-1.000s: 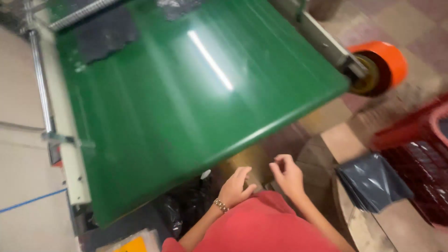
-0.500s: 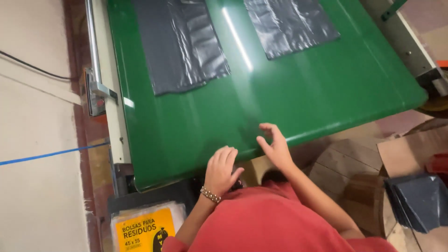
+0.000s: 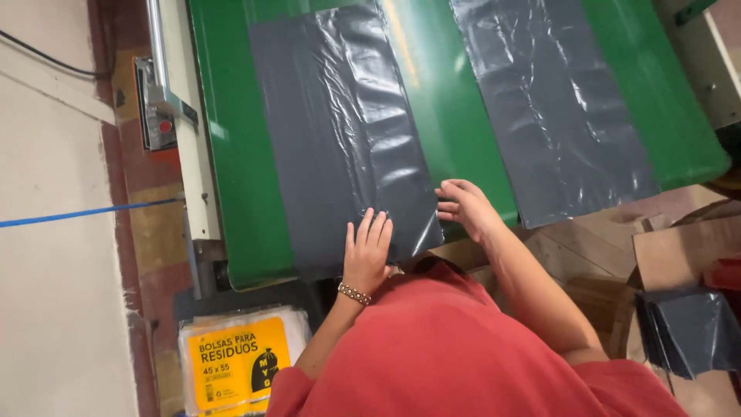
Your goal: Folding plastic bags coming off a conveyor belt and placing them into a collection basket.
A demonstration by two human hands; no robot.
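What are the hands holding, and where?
Nothing is gripped. The left hand lies flat on the near end of the dark grey plastic bag; the right hand touches its near right edge.

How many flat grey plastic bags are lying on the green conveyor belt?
2. One flat grey plastic bag lies on the green conveyor belt under the left hand, beside the right hand. The other grey bag lies further right. More may lie beyond the frame's top.

2 grey plastic bags lie flat on the green table (image 3: 455,116). The left hand (image 3: 367,251) presses flat on the near bag (image 3: 340,131); the right hand (image 3: 463,207) touches its right edge. The far bag (image 3: 556,108) lies right.
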